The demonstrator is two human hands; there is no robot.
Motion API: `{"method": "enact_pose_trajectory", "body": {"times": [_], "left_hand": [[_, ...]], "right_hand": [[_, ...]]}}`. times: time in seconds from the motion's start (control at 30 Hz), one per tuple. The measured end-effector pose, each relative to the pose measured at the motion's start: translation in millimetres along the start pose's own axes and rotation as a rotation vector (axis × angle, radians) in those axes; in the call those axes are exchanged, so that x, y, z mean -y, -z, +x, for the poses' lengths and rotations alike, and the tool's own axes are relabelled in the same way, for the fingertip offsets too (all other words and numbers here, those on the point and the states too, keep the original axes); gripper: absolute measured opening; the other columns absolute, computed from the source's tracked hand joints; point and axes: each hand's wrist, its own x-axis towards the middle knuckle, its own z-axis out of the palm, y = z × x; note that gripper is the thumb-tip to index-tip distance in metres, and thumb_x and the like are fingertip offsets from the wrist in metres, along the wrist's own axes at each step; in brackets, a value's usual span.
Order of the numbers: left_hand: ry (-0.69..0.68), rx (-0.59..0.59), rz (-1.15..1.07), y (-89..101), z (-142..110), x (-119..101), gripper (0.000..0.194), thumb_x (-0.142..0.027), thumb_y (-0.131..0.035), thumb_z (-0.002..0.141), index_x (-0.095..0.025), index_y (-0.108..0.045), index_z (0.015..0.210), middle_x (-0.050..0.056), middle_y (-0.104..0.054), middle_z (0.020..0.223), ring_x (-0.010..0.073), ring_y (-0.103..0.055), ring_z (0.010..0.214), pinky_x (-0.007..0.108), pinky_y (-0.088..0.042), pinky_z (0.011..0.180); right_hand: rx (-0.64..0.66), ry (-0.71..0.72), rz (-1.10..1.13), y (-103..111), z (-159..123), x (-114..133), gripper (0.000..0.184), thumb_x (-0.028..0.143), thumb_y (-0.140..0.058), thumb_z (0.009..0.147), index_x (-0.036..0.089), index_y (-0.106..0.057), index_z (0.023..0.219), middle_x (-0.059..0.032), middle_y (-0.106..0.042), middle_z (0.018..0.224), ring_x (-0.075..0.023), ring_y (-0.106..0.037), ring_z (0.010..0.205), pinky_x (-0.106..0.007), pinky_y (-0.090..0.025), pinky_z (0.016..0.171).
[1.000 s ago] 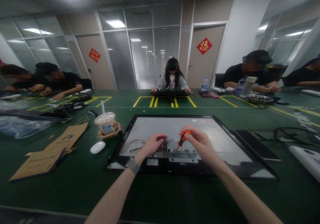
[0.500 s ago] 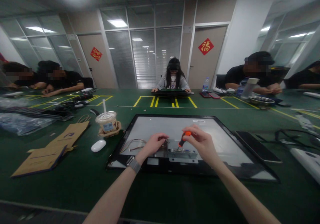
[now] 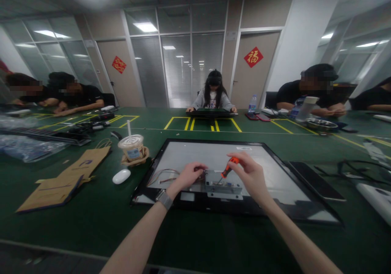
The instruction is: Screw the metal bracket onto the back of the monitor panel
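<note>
My right hand (image 3: 249, 174) is closed around the orange-and-black handle of a screwdriver (image 3: 226, 171). The screwdriver leans to the right, and its tip points down at a small circuit board (image 3: 227, 184) in a grey metal bracket (image 3: 224, 192). At the bracket's left edge, the fingers of my left hand (image 3: 191, 175) are closed on its upper corner; the fingertips are partly hidden. Thin cables (image 3: 163, 177) run out to the left of that hand. All of this lies on the pale back of a black-framed display panel (image 3: 195, 151), flat on the green table.
Left of the panel are a lidded drink cup (image 3: 132, 146) in a cardboard holder, a white mouse (image 3: 121, 177) and a brown paper bag (image 3: 58, 188). A black phone-like slab (image 3: 317, 181) and a white device (image 3: 375, 202) lie right. Across the table, a person (image 3: 213, 92) holds another panel.
The screwdriver handle has tilted further to the right, and my right hand has shifted slightly right with it. My left hand stays by the bracket. The whole view has shifted slightly.
</note>
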Motion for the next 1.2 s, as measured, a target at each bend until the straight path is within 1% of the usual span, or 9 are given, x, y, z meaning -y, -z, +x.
{"method": "enact_pose_trajectory", "body": {"times": [0.13,0.2,0.4,0.57,0.63,0.83,1.0,1.1,1.2], "left_hand": [[-0.009,0.004,-0.025,-0.8,0.6,6.5,0.031,-0.012,-0.053,0.083,-0.015,-0.07,0.11,0.007,-0.072,0.113,0.0182,-0.066,0.098,0.034,-0.052,0.092],[-0.027,0.013,-0.02,-1.7,0.4,10.1,0.034,-0.012,-0.055,0.082,-0.015,-0.069,0.112,0.009,-0.069,0.118,0.019,-0.065,0.1,0.035,-0.051,0.093],[-0.061,0.072,-0.069,-2.3,-0.1,13.2,0.038,-0.022,-0.058,0.085,-0.018,-0.065,0.122,0.009,-0.07,0.12,0.0207,-0.064,0.108,0.038,-0.049,0.098],[-0.049,0.071,-0.048,-0.8,-1.8,9.2,0.039,-0.037,-0.06,0.087,-0.018,-0.066,0.122,0.008,-0.07,0.119,0.0204,-0.065,0.103,0.036,-0.05,0.096],[-0.046,0.075,-0.039,-0.2,-2.8,7.3,0.04,-0.037,-0.061,0.087,-0.018,-0.066,0.121,0.008,-0.069,0.119,0.0206,-0.065,0.102,0.036,-0.05,0.095],[-0.069,0.084,-0.027,1.0,-4.6,4.7,0.038,-0.034,-0.065,0.084,-0.019,-0.068,0.119,0.009,-0.069,0.122,0.0223,-0.063,0.107,0.038,-0.047,0.098],[-0.058,0.087,-0.022,1.2,-5.0,4.9,0.046,-0.038,-0.072,0.079,-0.019,-0.067,0.12,0.008,-0.069,0.119,0.023,-0.063,0.105,0.038,-0.048,0.096],[-0.08,0.109,-0.007,1.3,-6.1,5.3,0.056,-0.043,-0.077,0.074,-0.02,-0.065,0.124,0.009,-0.066,0.123,0.0254,-0.061,0.11,0.041,-0.046,0.1],[-0.103,0.126,0.042,2.8,-7.8,5.2,0.069,-0.045,-0.081,0.068,-0.022,-0.062,0.13,0.01,-0.062,0.128,0.0289,-0.055,0.121,0.044,-0.042,0.106]], "right_hand": [[0.104,-0.054,0.122,-0.3,-2.4,6.1,0.03,0.04,-0.054,0.094,0.027,-0.07,0.116,-0.0078,-0.072,0.109,-0.0246,-0.069,0.099,-0.042,-0.056,0.087],[0.146,-0.083,0.184,-1.1,-3.3,5.1,0.034,0.041,-0.056,0.094,0.027,-0.067,0.122,-0.0071,-0.073,0.108,-0.0241,-0.07,0.098,-0.042,-0.057,0.086],[-0.006,-0.018,0.082,-2.7,-2.5,-1.1,0.022,0.042,-0.072,0.082,0.024,-0.076,0.094,-0.0048,-0.067,0.085,-0.0214,-0.066,0.08,-0.037,-0.058,0.075],[0.068,-0.047,0.118,0.4,-3.6,1.1,0.031,0.042,-0.053,0.095,0.027,-0.069,0.118,-0.0078,-0.069,0.111,-0.0242,-0.068,0.099,-0.042,-0.056,0.088],[0.106,-0.067,0.143,0.7,-4.1,-0.7,0.033,0.04,-0.056,0.094,0.028,-0.067,0.123,-0.0068,-0.071,0.109,-0.0237,-0.069,0.098,-0.042,-0.056,0.088],[-0.005,0.004,0.086,0.2,-4.2,-1.2,0.017,0.036,-0.072,0.083,0.025,-0.077,0.096,-0.005,-0.067,0.088,-0.0218,-0.065,0.084,-0.038,-0.057,0.077],[0.137,-0.051,0.175,2.7,-4.9,5.8,0.03,0.037,-0.055,0.095,0.028,-0.071,0.118,-0.0077,-0.073,0.112,-0.0253,-0.067,0.106,-0.045,-0.055,0.093],[0.152,-0.085,0.257,1.7,-5.0,3.9,0.028,0.037,-0.063,0.091,0.027,-0.073,0.115,-0.0073,-0.074,0.105,-0.024,-0.07,0.096,-0.041,-0.06,0.083],[0.083,-0.053,0.241,0.1,-3.8,1.4,0.017,0.035,-0.075,0.082,0.026,-0.078,0.096,-0.0055,-0.069,0.089,-0.0209,-0.068,0.082,-0.034,-0.061,0.069]]}}
